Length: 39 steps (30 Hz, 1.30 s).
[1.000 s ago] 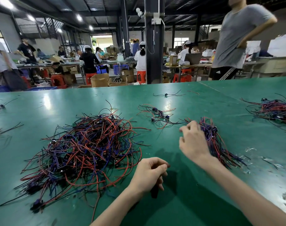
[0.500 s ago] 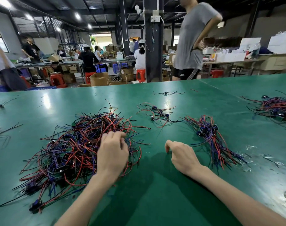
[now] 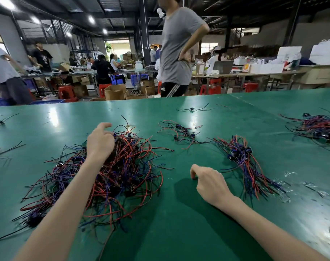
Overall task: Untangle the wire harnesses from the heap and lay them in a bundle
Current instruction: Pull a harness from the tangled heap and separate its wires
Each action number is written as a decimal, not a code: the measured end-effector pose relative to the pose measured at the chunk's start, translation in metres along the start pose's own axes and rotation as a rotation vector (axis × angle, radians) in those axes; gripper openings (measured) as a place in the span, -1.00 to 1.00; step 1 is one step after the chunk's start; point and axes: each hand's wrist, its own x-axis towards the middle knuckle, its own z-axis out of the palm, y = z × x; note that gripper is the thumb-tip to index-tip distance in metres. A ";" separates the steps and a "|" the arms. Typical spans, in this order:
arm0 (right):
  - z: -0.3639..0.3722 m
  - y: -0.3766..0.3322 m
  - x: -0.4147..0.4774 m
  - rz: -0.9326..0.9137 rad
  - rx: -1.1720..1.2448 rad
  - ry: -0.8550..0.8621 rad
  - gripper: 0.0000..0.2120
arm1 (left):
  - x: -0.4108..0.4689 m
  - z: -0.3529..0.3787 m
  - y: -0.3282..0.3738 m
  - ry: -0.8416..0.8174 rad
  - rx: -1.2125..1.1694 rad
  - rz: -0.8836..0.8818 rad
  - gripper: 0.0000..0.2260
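While the left hand [image 3: 99, 142] is hovering over the tangled red-blue wire heap [image 3: 122, 176], its fingers' [image 3: 104, 125] grip is hidden. The right hand [image 3: 211, 183] is resting, loosely curled and empty, on the glossy green surface [image 3: 179, 232] beside the bundle [image 3: 243, 161]

Round ceiling lamps [image 3: 5, 2] at the upper left light the hall brightly and are blown out to white. They leave pale glare patches on the glossy green table [image 3: 179, 213], strongest near its far edge. A soft dark shadow lies beside the right hand [image 3: 212, 186]. The wide lens bows the table's edge. The fingers [image 3: 104, 125] of the left hand [image 3: 99, 142] look slightly smeared.
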 end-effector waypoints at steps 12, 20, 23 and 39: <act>-0.002 0.000 0.000 0.031 0.025 0.010 -0.71 | 0.015 0.013 -0.003 -0.106 0.432 0.246 -0.79; -0.003 0.000 0.000 0.035 0.051 -0.015 -0.74 | 0.016 -0.019 0.023 0.383 -0.057 0.472 -0.86; -0.003 -0.002 0.001 0.046 0.054 -0.030 -0.74 | -0.003 -0.023 0.040 0.282 -0.139 0.611 -0.88; -0.033 -0.028 -0.005 0.560 1.457 -0.284 -0.67 | -0.153 0.057 0.026 -0.132 -0.291 0.958 -0.91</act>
